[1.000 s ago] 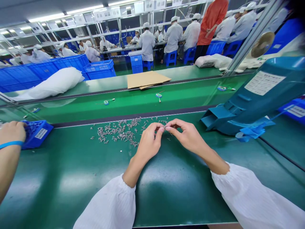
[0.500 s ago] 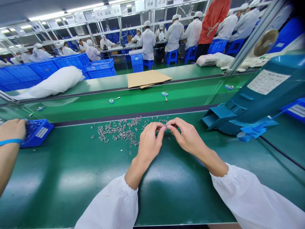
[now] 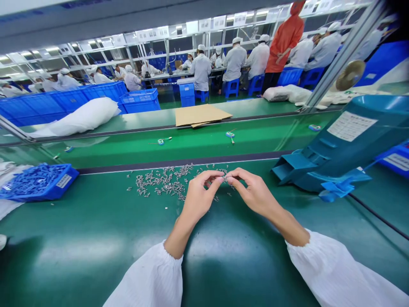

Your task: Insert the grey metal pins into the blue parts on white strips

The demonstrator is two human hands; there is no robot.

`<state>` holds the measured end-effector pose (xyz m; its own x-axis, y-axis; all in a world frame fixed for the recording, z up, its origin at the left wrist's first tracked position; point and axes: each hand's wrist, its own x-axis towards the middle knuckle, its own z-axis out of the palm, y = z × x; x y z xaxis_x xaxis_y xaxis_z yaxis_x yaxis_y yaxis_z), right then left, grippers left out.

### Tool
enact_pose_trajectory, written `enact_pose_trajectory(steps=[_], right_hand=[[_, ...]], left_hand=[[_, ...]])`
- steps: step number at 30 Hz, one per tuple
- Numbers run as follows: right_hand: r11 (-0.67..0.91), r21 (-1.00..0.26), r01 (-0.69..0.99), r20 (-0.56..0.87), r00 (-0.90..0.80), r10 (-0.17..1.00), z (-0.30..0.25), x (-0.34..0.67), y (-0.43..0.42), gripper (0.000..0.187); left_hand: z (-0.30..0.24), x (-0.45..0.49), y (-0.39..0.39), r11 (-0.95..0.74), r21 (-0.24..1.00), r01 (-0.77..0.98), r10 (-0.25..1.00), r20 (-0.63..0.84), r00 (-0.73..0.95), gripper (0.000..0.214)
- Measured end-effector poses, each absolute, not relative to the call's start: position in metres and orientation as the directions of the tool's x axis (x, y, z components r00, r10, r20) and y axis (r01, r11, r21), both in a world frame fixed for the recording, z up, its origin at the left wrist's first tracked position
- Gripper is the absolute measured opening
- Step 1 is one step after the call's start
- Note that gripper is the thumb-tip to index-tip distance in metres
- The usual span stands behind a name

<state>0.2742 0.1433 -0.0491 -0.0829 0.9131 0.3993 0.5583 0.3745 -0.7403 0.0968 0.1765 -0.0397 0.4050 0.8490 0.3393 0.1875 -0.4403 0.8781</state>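
Over the green workbench, my left hand (image 3: 200, 190) and my right hand (image 3: 252, 189) meet almost fingertip to fingertip, thumbs and index fingers pinched. Between them is what looks like a small metal part (image 3: 225, 178), mostly covered by the fingers and too tiny to make out in detail. Just beyond and left of my hands lies a scattered pile of small silvery metal parts (image 3: 171, 181), loose on the bench. A few more of these lie under and around my fingertips.
At left stands a blue bin (image 3: 68, 181) of blue plastic pieces. A teal blower-like machine (image 3: 338, 145) with a black cable stands at right. Behind the bench, a green conveyor belt (image 3: 198, 147) carries small wired parts (image 3: 230, 134); cardboard (image 3: 203, 114) lies beyond. People in white sit further back.
The view has tilted up slightly. Another person's hand with a blue wristband has left the blue bin at left. My hands remain pinched together at the same spot.
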Motion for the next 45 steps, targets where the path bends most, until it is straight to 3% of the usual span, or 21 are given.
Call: enact_pose_trajectory(steps=[15, 20, 34, 45], right_hand=[[0.371, -0.773, 0.515, 0.342, -0.155, 0.927, -0.046, 0.274, 0.14, 0.021], [0.409, -0.712, 0.571, 0.312, -0.264, 0.913, -0.045, 0.275, 0.138, 0.019], [0.448, -0.644, 0.62, 0.433, -0.188, 0.882, -0.046, 0.277, 0.139, 0.016], [0.504, -0.547, 0.669, 0.485, -0.237, 0.842, -0.054, 0.275, 0.141, 0.012]], left_hand=[[-0.027, 0.077, 0.182, -0.619, 0.734, 0.28, 0.711, 0.371, 0.597, 0.013], [-0.025, 0.074, 0.181, -0.631, 0.723, 0.281, 0.68, 0.341, 0.649, 0.013], [-0.025, 0.077, 0.181, -0.534, 0.789, 0.305, 0.751, 0.275, 0.601, 0.016], [-0.035, 0.083, 0.176, -0.664, 0.585, 0.465, 0.719, 0.33, 0.612, 0.021]])
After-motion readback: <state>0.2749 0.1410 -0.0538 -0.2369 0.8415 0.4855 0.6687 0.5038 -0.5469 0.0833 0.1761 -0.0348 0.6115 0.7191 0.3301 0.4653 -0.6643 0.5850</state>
